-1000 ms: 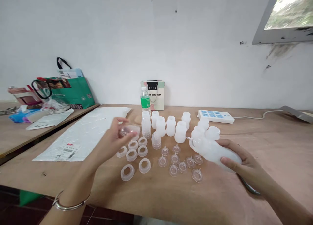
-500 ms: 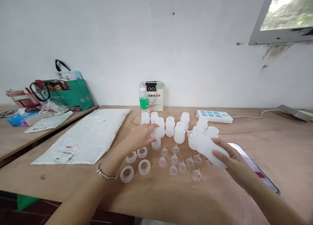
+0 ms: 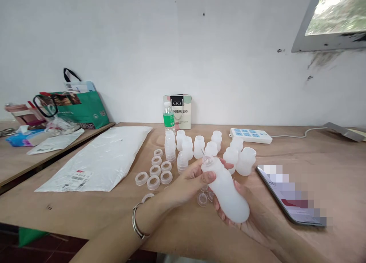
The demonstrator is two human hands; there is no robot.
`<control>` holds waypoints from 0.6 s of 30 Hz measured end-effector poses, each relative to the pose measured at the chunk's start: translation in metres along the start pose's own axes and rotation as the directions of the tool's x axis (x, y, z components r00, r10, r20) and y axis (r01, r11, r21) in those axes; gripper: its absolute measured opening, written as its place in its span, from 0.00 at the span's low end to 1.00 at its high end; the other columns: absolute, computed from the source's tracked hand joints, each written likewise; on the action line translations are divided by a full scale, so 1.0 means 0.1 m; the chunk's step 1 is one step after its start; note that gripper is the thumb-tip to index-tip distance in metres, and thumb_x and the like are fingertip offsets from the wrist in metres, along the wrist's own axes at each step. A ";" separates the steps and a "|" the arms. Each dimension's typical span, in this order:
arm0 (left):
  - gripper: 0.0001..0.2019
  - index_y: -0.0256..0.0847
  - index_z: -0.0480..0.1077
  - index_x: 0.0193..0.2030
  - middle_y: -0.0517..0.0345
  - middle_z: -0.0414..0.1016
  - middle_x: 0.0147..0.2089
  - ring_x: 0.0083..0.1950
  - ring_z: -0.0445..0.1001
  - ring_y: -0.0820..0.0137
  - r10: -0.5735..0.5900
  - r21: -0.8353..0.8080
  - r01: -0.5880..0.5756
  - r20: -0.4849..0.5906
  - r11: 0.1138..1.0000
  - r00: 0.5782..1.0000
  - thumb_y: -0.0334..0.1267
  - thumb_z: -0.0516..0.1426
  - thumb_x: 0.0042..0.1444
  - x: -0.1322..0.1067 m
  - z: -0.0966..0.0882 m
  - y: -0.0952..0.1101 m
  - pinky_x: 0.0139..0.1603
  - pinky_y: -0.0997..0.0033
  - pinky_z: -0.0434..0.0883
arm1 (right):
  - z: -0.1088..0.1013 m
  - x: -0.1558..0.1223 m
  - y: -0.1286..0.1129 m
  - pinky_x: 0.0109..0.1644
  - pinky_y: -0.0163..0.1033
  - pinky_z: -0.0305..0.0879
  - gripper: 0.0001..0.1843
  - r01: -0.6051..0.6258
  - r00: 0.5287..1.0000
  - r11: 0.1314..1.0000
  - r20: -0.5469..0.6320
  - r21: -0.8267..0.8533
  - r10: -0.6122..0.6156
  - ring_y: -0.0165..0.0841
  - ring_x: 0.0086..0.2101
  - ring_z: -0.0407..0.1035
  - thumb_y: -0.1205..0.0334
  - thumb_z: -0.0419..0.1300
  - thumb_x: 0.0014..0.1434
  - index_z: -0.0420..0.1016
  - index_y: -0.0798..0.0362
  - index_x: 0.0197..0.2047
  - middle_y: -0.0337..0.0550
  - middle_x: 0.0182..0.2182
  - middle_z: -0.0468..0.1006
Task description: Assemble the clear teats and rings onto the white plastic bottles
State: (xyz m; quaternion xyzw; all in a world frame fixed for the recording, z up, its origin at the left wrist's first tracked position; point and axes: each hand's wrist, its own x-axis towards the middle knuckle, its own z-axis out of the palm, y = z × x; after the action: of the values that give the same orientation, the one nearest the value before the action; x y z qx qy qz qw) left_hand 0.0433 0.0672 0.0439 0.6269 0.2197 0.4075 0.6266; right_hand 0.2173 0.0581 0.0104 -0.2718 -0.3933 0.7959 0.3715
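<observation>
A white baby bottle [image 3: 228, 196] with a clear teat [image 3: 207, 160] on its top is held tilted between both hands. My left hand [image 3: 191, 183] is closed around its neck end, thumb on the near side just below the teat. My right hand [image 3: 253, 211] wraps the lower body from beneath. Beyond the hands stand several open white bottles [image 3: 246, 162]. Left of them are clear dome caps [image 3: 182, 163], some stacked. Translucent collar rings [image 3: 153, 182] lie left of my left hand. Loose clear teats [image 3: 202, 199] are partly hidden under the hands.
A phone [image 3: 291, 202] lies on the right. Behind it is a white power strip [image 3: 251, 136] with its cable. A large white plastic mailer [image 3: 97, 160] covers the left of the table. A water bottle [image 3: 168, 118] and a paper bag [image 3: 183, 112] stand by the wall.
My left hand has moved from the dome caps to the neck of the baby bottle and closed on it. My right hand has brought the bottle left and nearer, tilting it more upright.
</observation>
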 end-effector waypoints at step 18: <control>0.15 0.45 0.69 0.48 0.51 0.71 0.54 0.53 0.70 0.62 0.141 -0.107 -0.231 -0.532 0.967 0.835 0.44 0.58 0.55 -0.11 0.36 -0.33 0.52 0.65 0.67 | -0.14 -0.02 0.28 0.39 0.46 0.68 0.24 0.366 0.675 0.459 -0.109 -0.809 -0.730 0.45 0.42 0.68 0.51 0.65 0.48 0.66 0.47 0.47 0.50 0.44 0.71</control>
State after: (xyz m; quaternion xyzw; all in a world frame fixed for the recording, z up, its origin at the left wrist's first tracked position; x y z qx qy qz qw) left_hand 0.0731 0.0402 0.0134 0.4570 0.2839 0.6379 0.5511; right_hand 0.2182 0.0507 -0.0200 -0.4225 -0.6477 0.3127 0.5515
